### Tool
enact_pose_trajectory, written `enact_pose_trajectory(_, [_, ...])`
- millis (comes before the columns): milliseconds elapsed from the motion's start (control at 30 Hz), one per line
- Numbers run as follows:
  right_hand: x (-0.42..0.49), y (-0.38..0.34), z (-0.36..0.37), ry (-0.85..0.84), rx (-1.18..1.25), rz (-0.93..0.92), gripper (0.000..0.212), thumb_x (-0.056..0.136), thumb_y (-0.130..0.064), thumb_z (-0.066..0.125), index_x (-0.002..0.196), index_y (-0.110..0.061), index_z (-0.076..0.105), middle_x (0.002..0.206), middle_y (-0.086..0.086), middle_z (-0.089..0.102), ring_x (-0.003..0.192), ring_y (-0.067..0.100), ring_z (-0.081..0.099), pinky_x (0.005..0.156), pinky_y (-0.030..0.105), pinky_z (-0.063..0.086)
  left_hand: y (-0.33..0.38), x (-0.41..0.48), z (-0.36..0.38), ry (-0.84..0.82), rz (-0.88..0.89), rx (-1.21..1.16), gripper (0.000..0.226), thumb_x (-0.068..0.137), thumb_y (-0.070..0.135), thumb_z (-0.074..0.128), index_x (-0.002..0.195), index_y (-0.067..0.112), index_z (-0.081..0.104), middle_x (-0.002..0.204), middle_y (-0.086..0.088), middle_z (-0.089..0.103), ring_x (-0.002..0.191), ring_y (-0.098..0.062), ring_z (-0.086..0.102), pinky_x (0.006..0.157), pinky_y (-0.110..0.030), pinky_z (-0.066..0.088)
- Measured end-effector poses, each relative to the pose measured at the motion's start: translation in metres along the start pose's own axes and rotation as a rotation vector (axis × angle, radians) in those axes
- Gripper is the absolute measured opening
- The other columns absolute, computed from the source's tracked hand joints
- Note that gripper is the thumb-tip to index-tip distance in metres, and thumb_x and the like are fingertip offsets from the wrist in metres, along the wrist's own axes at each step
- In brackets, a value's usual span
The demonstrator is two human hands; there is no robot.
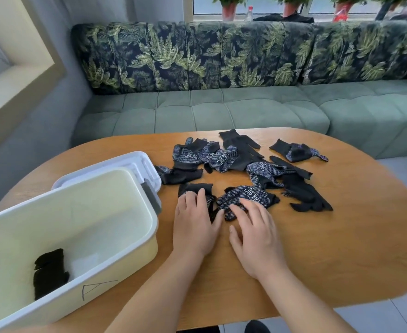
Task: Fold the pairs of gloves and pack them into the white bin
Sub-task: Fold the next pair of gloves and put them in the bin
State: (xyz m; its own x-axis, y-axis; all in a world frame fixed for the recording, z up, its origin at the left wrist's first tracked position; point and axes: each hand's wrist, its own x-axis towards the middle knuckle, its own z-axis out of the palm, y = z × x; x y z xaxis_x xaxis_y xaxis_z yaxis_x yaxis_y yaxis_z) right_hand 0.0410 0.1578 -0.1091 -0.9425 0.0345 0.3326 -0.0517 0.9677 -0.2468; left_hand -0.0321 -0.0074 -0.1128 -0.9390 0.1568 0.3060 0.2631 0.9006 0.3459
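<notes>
From the head view, we judge the task barely begun. One dark folded bundle (49, 272) lies in the near corner of the white bin (116, 267), which stands at the left edge of the counter (341, 248) with its lid (135, 162) just behind it. The rest of the gloves (221, 157) lie loose and unpaired in a scatter across the middle of the counter, some overlapping, one (298, 151) lying apart to the right. We count roughly ten, so several pairs are left to match, fold and pack.

The left hand (194, 227) lies flat on a plain black glove (195, 187), its fingers straight and close together, gripping nothing. The right hand (255, 236) rests on the nearest dotted glove (248, 197), its fingers straight and spread apart, pressing rather than pinching. The two gloves lie side by side, and we take this for pairing or smoothing before a fold.

The gloves look like thin black knit, limp and easily creased; their palm sides carry a grid of small pale dots and a printed mark, while the backs are plain. The bin is smooth, rigid plastic with rounded corners and an "A" drawn on its front. The counter is warm wood grain, oval in outline.
</notes>
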Motion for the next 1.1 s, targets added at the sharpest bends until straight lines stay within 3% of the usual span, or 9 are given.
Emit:
enact_pose_trajectory(100, [0.001,0.001,0.007,0.038,-0.028,0.095,0.048,0.104,-0.037,0.054,0.146,-0.016,0.06,0.15,0.003,0.058,0.145,0.024,0.045,0.128,0.047,0.032,0.0,-0.001,0.0,0.035,0.055,0.007,0.048,0.096,0.061,0.059,0.117,0.018,0.062,0.111,-0.001,0.049,0.11,-0.026,0.048,0.1,-0.037,0.048])
enact_pose_trajectory(233, [0.001,0.004,0.013,0.109,-0.022,0.084,0.044,0.098,-0.03,0.05,0.133,-0.012,0.068,0.132,0.004,0.067,0.126,0.026,0.055,0.119,0.047,0.039,-0.004,-0.002,0.006,0.098,0.115,-0.044,0.014,0.094,0.027,0.067,0.094,0.014,0.063,0.104,-0.004,0.049,0.099,-0.027,0.05,0.086,-0.041,0.051])
enact_pose_trajectory(367, [0.0,0.004,0.012,0.12,-0.003,0.084,0.034,0.095,-0.022,0.058,0.124,-0.011,0.071,0.12,0.003,0.066,0.11,0.028,0.055,0.098,0.045,0.049,-0.002,-0.006,0.005,0.182,0.205,-0.072,0.004,0.09,0.007,0.068,0.091,0.01,0.066,0.098,-0.006,0.055,0.088,-0.027,0.054,0.075,-0.041,0.051])
enact_pose_trajectory(500, [-0.001,0.003,0.01,0.115,-0.002,0.077,0.032,0.095,-0.018,0.063,0.125,-0.01,0.073,0.116,0.003,0.065,0.108,0.027,0.056,0.094,0.043,0.052,0.006,-0.011,-0.009,0.265,0.28,-0.099,0.015,0.089,0.0,0.068,0.1,0.01,0.068,0.1,-0.006,0.062,0.092,-0.028,0.059,0.086,-0.041,0.053])
enact_pose_trajectory(633, [-0.002,0.003,0.009,0.125,0.021,0.073,0.03,0.095,-0.016,0.063,0.123,-0.009,0.074,0.113,0.002,0.065,0.107,0.025,0.056,0.094,0.043,0.054,0.016,-0.022,-0.032,0.27,0.074,-0.335,0.019,0.097,0.007,0.052,0.113,0.014,0.06,0.115,-0.001,0.061,0.107,-0.023,0.058,0.092,-0.039,0.052])
enact_pose_trajectory(800, [-0.004,0.002,0.007,0.131,0.004,0.136,0.026,0.093,-0.014,0.062,0.114,-0.009,0.076,0.106,0.002,0.062,0.102,0.026,0.055,0.09,0.044,0.053,0.042,-0.021,-0.08,0.099,-0.305,-0.725,0.035,0.104,0.004,0.043,0.102,0.038,0.049,0.089,0.011,0.065,0.081,-0.009,0.061,0.067,-0.035,0.052])
enact_pose_trajectory(900, [-0.006,0.002,0.008,0.141,0.001,0.144,0.023,0.091,-0.011,0.063,0.11,-0.009,0.076,0.103,0.002,0.06,0.098,0.027,0.054,0.088,0.044,0.052,0.047,-0.017,-0.097,-0.062,-0.34,-0.778,0.027,0.103,0.007,0.039,0.1,0.03,0.054,0.086,0.001,0.067,0.08,-0.02,0.06,0.07,-0.04,0.049])
enact_pose_trajectory(1000, [-0.006,0.002,0.007,0.132,-0.015,0.143,0.021,0.091,-0.012,0.065,0.109,-0.01,0.076,0.103,0.002,0.059,0.099,0.027,0.054,0.089,0.045,0.052,0.048,-0.015,-0.101,-0.21,-0.266,-0.708,0.006,0.098,0.021,0.053,0.095,0.017,0.057,0.083,-0.008,0.065,0.074,-0.023,0.055,0.066,-0.038,0.045])
enact_pose_trajectory(1100, [-0.006,0.002,0.007,0.128,-0.017,0.141,0.02,0.091,-0.013,0.065,0.108,-0.011,0.076,0.103,0.001,0.059,0.1,0.026,0.053,0.089,0.045,0.052,0.047,-0.011,-0.102,-0.221,-0.146,-0.591,0.019,0.097,0.037,0.068,0.086,0.028,0.054,0.083,0.003,0.064,0.08,-0.02,0.059,0.068,-0.036,0.045])
